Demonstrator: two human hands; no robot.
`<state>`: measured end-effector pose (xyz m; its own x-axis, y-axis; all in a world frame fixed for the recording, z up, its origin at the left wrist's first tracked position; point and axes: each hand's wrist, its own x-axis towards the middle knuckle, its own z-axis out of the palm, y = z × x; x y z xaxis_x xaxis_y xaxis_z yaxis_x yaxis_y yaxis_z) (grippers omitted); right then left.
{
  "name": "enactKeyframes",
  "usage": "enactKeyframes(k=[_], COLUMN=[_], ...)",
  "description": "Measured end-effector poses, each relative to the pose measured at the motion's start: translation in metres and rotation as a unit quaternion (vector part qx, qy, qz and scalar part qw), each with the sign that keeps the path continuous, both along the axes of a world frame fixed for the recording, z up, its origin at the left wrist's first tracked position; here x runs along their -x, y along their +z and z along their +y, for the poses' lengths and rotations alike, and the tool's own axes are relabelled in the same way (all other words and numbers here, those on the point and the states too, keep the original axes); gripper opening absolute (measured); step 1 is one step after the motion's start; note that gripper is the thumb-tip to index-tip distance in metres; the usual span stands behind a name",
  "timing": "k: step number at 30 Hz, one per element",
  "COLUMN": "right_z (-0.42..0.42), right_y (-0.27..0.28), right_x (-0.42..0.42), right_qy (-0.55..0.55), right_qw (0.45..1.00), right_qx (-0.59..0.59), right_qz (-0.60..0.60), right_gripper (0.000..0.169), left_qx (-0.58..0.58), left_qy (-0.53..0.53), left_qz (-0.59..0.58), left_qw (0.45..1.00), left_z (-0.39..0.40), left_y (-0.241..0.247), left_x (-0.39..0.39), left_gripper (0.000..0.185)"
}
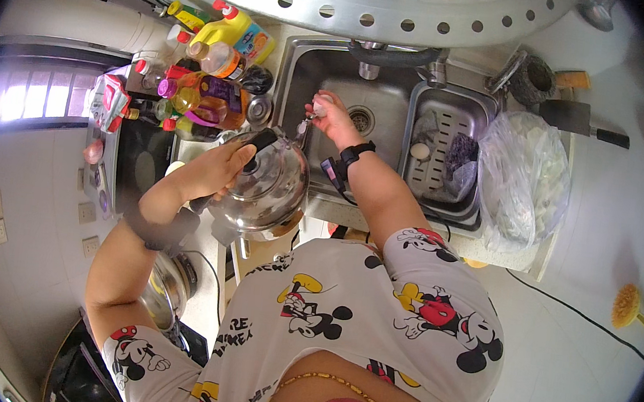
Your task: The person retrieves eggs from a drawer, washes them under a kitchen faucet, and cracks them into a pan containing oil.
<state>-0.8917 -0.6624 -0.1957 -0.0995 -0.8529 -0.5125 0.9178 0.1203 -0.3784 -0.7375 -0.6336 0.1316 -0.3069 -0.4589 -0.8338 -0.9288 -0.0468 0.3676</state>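
Observation:
My left hand (216, 167) is closed around the black handle of a shiny stainless-steel kettle (268, 201) beside the sink. The kettle's spout (302, 130) points toward the large steel sink basin (315, 74). Over that basin, close to the spout tip, my right hand (334, 124) holds a small pale rounded thing (322, 106); fingers partly hide it, and I cannot tell whether it is an egg. In the smaller basin, a slotted drain tray (431, 180) carries an egg (419, 151) and a dark purple bundle in a plastic bag (460, 159).
Bottles, including a yellow jug (236, 33), crowd the counter left of the sink. A faucet (369, 67) stands behind it. On the right are a full clear plastic bag (527, 181), a stone mortar (532, 79) and a cleaver (569, 116). A perforated metal steamer (389, 5) hangs overhead.

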Motion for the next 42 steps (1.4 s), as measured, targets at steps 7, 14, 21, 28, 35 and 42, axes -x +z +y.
enactKeyframes(k=[7, 14, 21, 28, 35, 42], right_z=[-0.007, 0.006, 0.022, 0.027, 0.042, 0.083], right_y=[-0.007, 0.007, 0.018, 0.033, 0.032, 0.073], right_x=[0.013, 0.024, 0.034, 0.041, 0.055, 0.019], right_qy=[0.071, 0.051, 0.053, 0.135, 0.172, 0.152], right_qw=[0.996, 0.977, 0.990, 0.991, 0.973, 0.979], right_qx=[-0.029, 0.032, 0.072, 0.006, 0.058, 0.113], right_qz=[-0.037, -0.204, -0.112, -0.006, -0.146, -0.070], right_gripper=[0.029, 0.040, 0.016, 0.018, 0.038, 0.025], left_qx=[0.025, 0.097, 0.122, 0.118, 0.128, 0.215], left_qy=[0.006, 0.013, 0.072, 0.200, 0.264, 0.298], left_qz=[0.023, 0.061, 0.061, 0.138, 0.232, 0.268], left_qw=[0.999, 0.993, 0.988, 0.963, 0.927, 0.891], left_z=[0.009, 0.034, 0.062, 0.084, 0.122, 0.193], left_y=[0.005, 0.001, -0.003, -0.008, -0.027, -0.019], left_x=[0.000, -0.033, -0.065, -0.089, -0.127, -0.183], left_gripper=[0.041, 0.038, 0.044, 0.041, 0.034, 0.034])
